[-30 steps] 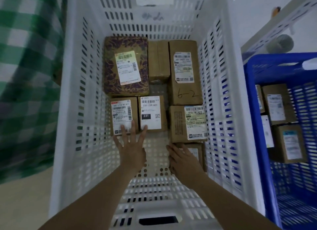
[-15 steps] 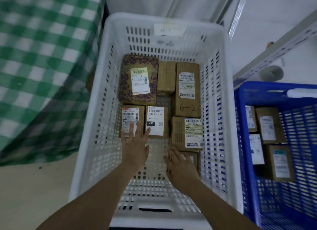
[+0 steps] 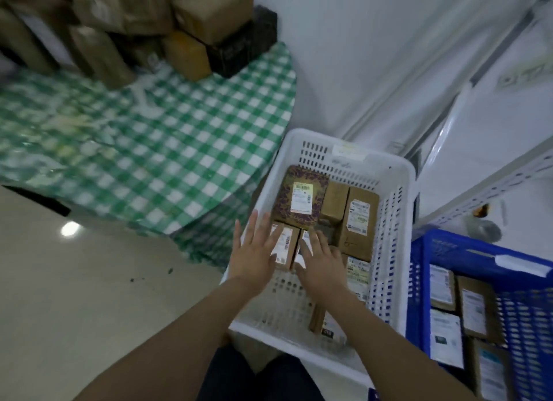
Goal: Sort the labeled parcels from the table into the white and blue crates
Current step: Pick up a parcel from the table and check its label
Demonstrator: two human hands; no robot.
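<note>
Labelled parcels lie in a tight layer on the floor of the white crate (image 3: 389, 251): a purple patterned parcel (image 3: 300, 201) at the far end, a tall brown box (image 3: 359, 221) beside the right wall, and small labelled boxes (image 3: 284, 245) nearer the person. More parcels lie in the blue crate (image 3: 466, 248), which stands just beside the white one on its right. Both hands are above the near half of the white crate, the left hand (image 3: 254, 260) over the small boxes and the right hand (image 3: 323, 266) just beside it. The fingers of each are straight and spread, and neither holds anything. Whether the fingertips touch the boxes beneath I cannot tell. I judge that a placement into the white crate is done and the step in hand is the turn to fetch another parcel. To the left, the table (image 3: 179, 137) under a green checked cloth bears a heap of unsorted parcels (image 3: 143, 26), blurred in this view. The next move calls for lifting both hands clear of the crate wall, reaching across to that heap, taking one parcel and reading its label to choose white or blue
</note>
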